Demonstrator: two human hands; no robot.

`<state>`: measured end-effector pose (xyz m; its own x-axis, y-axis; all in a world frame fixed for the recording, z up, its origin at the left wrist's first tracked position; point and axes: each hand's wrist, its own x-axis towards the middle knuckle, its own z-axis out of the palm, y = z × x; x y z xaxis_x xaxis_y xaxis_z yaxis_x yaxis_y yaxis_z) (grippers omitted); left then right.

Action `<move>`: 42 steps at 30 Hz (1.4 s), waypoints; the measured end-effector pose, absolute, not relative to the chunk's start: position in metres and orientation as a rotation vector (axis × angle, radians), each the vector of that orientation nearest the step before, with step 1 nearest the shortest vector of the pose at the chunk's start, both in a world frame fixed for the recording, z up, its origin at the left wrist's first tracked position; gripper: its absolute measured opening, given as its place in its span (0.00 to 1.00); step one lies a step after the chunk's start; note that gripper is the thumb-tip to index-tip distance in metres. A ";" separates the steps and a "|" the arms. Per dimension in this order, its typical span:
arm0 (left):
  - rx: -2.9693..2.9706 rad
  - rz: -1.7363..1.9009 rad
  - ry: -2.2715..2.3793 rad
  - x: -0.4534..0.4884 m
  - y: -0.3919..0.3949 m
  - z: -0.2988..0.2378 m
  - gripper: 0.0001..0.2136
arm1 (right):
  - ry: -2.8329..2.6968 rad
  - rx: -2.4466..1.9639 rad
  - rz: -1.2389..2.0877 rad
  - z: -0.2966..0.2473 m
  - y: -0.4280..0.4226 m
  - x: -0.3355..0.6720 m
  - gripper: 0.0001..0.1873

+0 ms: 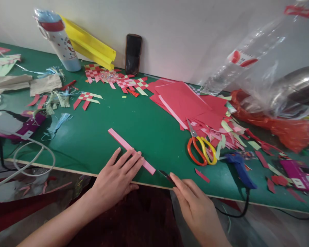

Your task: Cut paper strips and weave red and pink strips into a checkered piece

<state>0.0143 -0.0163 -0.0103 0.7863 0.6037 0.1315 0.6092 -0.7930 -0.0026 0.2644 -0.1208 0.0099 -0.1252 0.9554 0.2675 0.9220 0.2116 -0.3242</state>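
Note:
My left hand lies flat with its fingers stretched over a pink paper strip, pressing it to the green table. The strip slants from upper left to lower right, its middle partly under my fingertips. In my right hand is a craft knife, its dark blade pointing left at the strip's lower right end, with a small gap between them. My fingers hide most of the knife's handle. A pair of scissors with red and yellow handles lies beyond my right hand.
Red paper sheets and paper scraps are heaped at the back right. A blue glue gun with a cord lies near the right front edge. Woven paper pieces, tassels, a bottle and a phone stand or lie farther back.

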 end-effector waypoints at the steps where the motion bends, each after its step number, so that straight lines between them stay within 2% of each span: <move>1: -2.926 -0.193 -0.994 0.014 -0.016 -0.010 0.38 | -2.091 -1.743 0.092 0.009 -0.122 0.263 0.18; 7: -2.940 -0.195 -1.006 0.015 -0.016 -0.008 0.37 | -2.000 -1.735 0.015 0.007 -0.125 0.260 0.11; 16: -2.940 -0.195 -1.016 0.016 -0.017 -0.006 0.35 | -2.205 -1.715 -0.112 0.009 -0.127 0.259 0.19; 42: -2.977 -0.227 -1.023 0.014 -0.017 -0.009 0.35 | -2.212 -1.826 -0.235 0.005 -0.111 0.250 0.17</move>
